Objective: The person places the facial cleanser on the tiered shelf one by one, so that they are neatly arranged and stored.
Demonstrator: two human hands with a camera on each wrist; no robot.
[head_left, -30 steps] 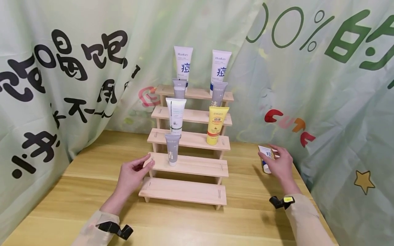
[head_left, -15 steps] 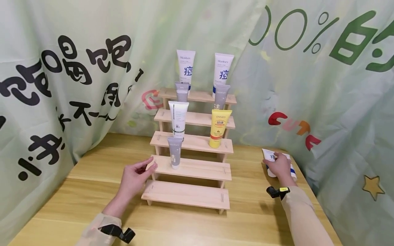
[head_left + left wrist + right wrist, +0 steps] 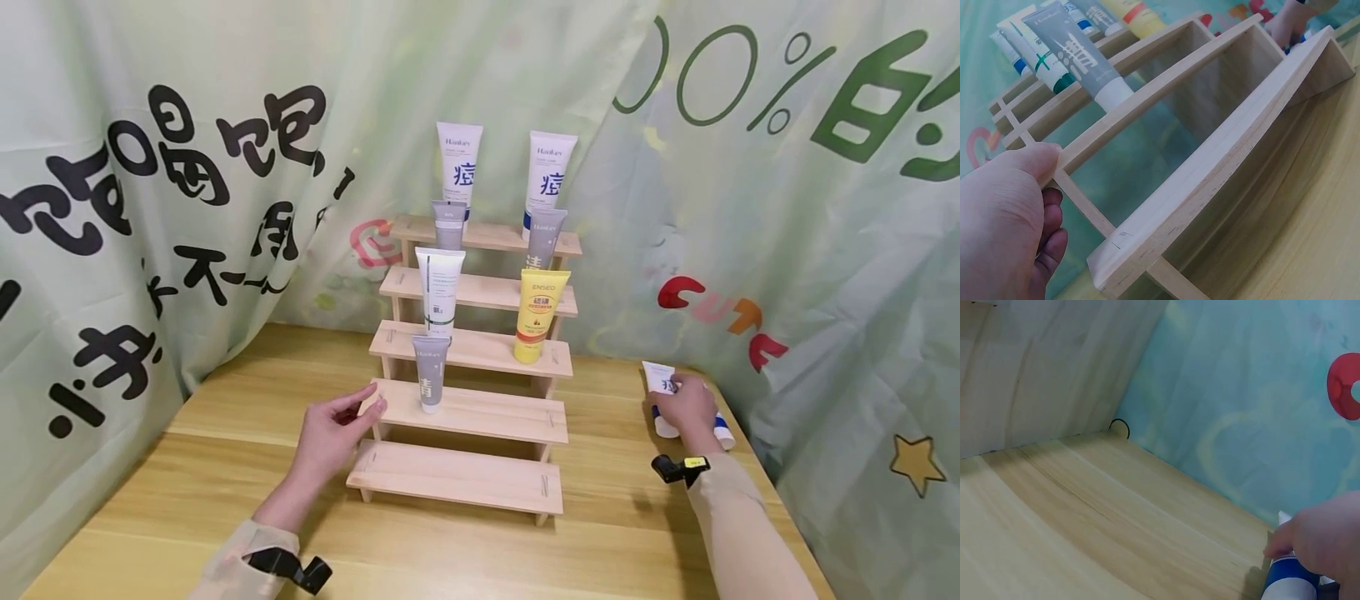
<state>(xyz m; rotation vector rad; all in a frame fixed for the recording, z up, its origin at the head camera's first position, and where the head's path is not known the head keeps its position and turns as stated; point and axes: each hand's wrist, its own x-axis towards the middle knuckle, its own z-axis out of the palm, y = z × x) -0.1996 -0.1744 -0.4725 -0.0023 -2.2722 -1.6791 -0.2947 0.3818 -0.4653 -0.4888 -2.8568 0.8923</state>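
My left hand point(image 3: 337, 429) grips the left end of the second step from the bottom of a wooden tiered display stand point(image 3: 457, 475); the left wrist view shows the thumb point(image 3: 1038, 159) on its edge and the fingers curled below. Beside that hand a small grey tube point(image 3: 430, 375) stands cap-down on the same step. At the table's right side my right hand point(image 3: 688, 408) grips a white-and-blue squeeze tube point(image 3: 660, 379), partly covering it. A second blue-banded tube point(image 3: 723, 435) shows past that hand's right side. In the right wrist view the fingers lie over the blue-banded tube point(image 3: 1291, 572).
Higher steps bear a white tube point(image 3: 440, 287), a yellow tube point(image 3: 538, 317), two grey tubes and two tall white-and-blue tubes point(image 3: 551, 171) at the top. A printed curtain point(image 3: 615, 275) hangs behind and beside the wooden table point(image 3: 420, 558). The bottom step holds no tube.
My right hand has moved slightly right and down over the tubes, and the second tube has come into sight beside it. The left hand keeps its hold; the whole head view has shifted slightly.
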